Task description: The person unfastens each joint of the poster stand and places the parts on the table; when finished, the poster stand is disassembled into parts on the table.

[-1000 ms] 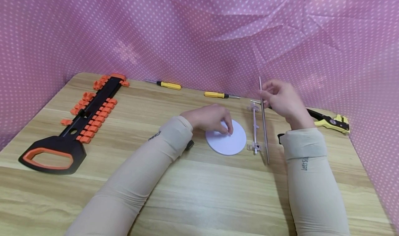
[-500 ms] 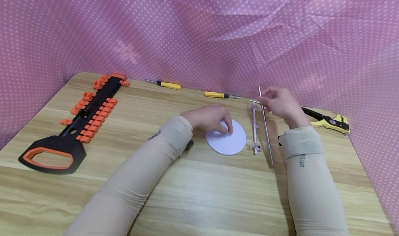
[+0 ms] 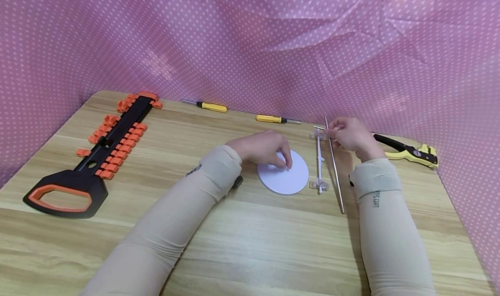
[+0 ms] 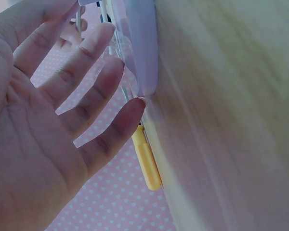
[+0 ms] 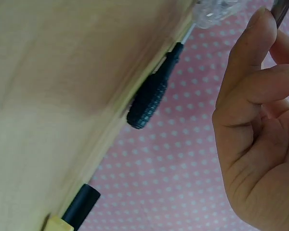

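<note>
My left hand [image 3: 269, 149] reaches over a white round disc [image 3: 283, 183]. Its thumb and index finger pinch a small white part at the disc's middle, mostly hidden by the fingertips; the other fingers [image 4: 94, 98] spread loosely above the disc. On the right, my right hand [image 3: 351, 136] pinches a thin metal rod [image 3: 336, 172] near its far end, and the near end slants down toward the table. Between disc and metal rod lies a white plastic rod [image 3: 319, 161] with a clear plastic clip [image 3: 319, 185] at each end.
Behind my right hand lies a black-handled screwdriver [image 5: 151, 91]. Yellow-and-black pliers [image 3: 414, 153] lie at the right edge. Two yellow screwdrivers, one left [image 3: 212, 107] and one right [image 3: 269, 119], line the back. A black rack with orange clips [image 3: 121, 131] stretches along the left.
My right hand has lowered the metal rod toward the table, and the rod's near end has swung slightly right. My left hand has stayed on the disc.
</note>
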A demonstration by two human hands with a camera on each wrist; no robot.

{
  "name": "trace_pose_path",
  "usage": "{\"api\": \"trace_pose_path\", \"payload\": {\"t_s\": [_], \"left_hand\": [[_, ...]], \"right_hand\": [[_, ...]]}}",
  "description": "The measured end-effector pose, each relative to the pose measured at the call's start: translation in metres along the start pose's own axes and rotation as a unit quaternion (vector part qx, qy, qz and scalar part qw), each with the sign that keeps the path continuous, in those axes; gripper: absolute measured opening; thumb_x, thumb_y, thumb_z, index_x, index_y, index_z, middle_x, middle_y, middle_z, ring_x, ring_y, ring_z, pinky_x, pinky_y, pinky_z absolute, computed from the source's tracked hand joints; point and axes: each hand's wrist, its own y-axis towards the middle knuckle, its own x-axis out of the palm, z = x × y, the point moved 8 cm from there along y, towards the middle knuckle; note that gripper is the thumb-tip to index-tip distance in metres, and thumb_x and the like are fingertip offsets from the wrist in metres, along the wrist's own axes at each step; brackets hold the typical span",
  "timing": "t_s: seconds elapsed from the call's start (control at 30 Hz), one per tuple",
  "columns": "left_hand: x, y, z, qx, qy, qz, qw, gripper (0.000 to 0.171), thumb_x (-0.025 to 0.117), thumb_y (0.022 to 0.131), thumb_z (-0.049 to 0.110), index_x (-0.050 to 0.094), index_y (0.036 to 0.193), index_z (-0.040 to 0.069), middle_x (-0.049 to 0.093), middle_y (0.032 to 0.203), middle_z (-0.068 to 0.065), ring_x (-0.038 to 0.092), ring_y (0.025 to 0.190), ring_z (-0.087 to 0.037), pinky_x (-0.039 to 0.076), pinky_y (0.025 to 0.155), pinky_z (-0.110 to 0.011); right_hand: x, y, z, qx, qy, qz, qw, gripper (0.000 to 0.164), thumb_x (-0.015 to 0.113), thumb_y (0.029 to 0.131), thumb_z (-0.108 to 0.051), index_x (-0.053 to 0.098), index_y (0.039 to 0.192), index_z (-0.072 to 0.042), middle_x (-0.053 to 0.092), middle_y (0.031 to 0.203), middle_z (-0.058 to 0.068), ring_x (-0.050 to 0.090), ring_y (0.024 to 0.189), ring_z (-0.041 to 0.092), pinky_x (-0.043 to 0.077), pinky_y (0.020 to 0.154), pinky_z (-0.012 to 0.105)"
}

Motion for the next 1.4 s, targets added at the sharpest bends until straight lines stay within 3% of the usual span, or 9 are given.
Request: {"api": "trace_pose_path", "payload": {"t_s": [0.27,0.4,0.57,0.8,1.07,1.4], "left_hand": [[0.000,0.000,0.000,-0.001,0.001,-0.001,1.0000,0.011,0.079,0.097,0.021,0.084,0.103,0.028,0.074,0.127,0.006,0.062,0.130,-0.015,0.044,0.118,-0.035],[0.000,0.000,0.000,-0.003,0.002,0.000,1.0000,0.011,0.078,0.097,0.021,0.084,0.103,0.029,0.074,0.127,0.006,0.062,0.130,-0.014,0.045,0.118,-0.035],[0.000,0.000,0.000,-0.003,0.001,0.000,1.0000,0.011,0.078,0.097,0.021,0.084,0.103,0.028,0.074,0.126,0.006,0.062,0.130,-0.014,0.045,0.118,-0.034],[0.000,0.000,0.000,-0.006,0.002,0.001,1.0000,0.011,0.078,0.097,0.021,0.084,0.102,0.029,0.074,0.126,0.007,0.061,0.130,-0.013,0.044,0.118,-0.034],[0.001,0.000,-0.001,-0.007,0.001,0.001,1.0000,0.011,0.079,0.097,0.021,0.084,0.102,0.030,0.074,0.125,0.008,0.062,0.129,-0.013,0.045,0.117,-0.034],[0.000,0.000,0.001,-0.006,0.004,-0.001,1.0000,0.011,0.078,0.097,0.021,0.084,0.102,0.029,0.074,0.126,0.007,0.062,0.128,-0.013,0.045,0.117,-0.033]], "right_hand": [[0.002,0.005,0.007,0.009,-0.001,-0.001,1.000,0.029,0.065,0.106,-0.024,0.060,0.124,-0.002,0.065,0.084,0.001,0.064,0.073,0.013,0.054,0.063,0.025],[0.004,0.006,0.007,0.005,-0.011,-0.010,1.000,0.035,0.065,0.106,-0.021,0.058,0.132,0.002,0.067,0.086,0.003,0.065,0.073,0.013,0.054,0.064,0.027],[0.008,0.007,0.008,0.001,-0.011,-0.025,1.000,0.049,0.064,0.105,-0.015,0.049,0.147,0.005,0.070,0.098,0.010,0.068,0.077,0.015,0.058,0.075,0.032],[0.010,0.008,0.014,0.020,-0.010,-0.031,0.999,0.051,0.064,0.104,-0.013,0.046,0.148,0.007,0.065,0.121,0.022,0.070,0.080,0.016,0.058,0.085,0.036],[0.013,0.007,0.011,0.014,-0.046,-0.035,0.998,0.050,0.066,0.101,-0.011,0.050,0.144,0.009,0.072,0.100,0.015,0.072,0.076,0.017,0.051,0.098,0.045],[0.017,0.006,0.010,0.016,-0.071,-0.056,0.996,0.054,0.070,0.098,-0.010,0.050,0.143,0.010,0.071,0.078,0.006,0.069,0.071,0.014,0.049,0.077,0.028]]}}
